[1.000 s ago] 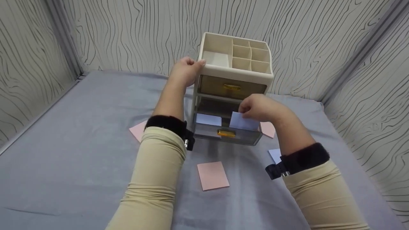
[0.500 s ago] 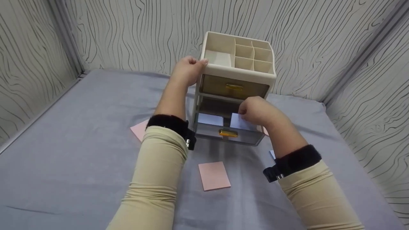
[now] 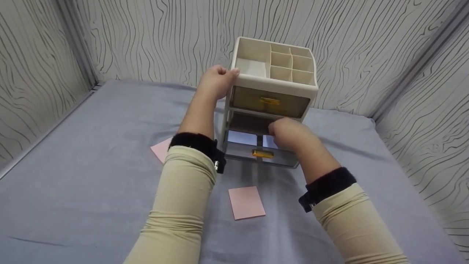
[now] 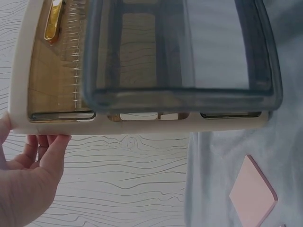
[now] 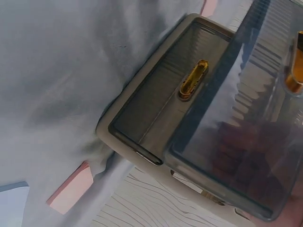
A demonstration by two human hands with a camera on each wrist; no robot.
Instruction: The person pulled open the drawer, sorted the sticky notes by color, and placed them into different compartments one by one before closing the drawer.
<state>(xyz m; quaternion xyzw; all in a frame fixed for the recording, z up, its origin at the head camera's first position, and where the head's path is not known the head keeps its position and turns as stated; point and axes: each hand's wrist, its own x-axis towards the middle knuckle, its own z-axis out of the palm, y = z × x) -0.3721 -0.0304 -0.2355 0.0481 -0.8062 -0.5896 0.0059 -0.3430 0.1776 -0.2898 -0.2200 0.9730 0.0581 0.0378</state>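
A cream desktop drawer organizer stands on the cloth, its middle smoky clear drawer pulled out. My left hand grips the organizer's upper left front edge; in the left wrist view its thumb and fingertips meet the frame. My right hand reaches into the right part of the drawer. Its fingertips are hidden in the head view and only dimly seen through the drawer in the right wrist view. One blue notepad lies in the drawer's left part. Another blue notepad shows partly beside my right hand.
A pink notepad lies in front of the organizer, and another pink notepad is partly behind the left forearm. The right wrist view shows a pink notepad and a blue notepad on the cloth. Wood-patterned panels stand behind.
My right hand has moved down and slightly left into the drawer. The blue notepad it pinched has gone lower, largely out of sight. My left hand keeps its hold on the organizer.
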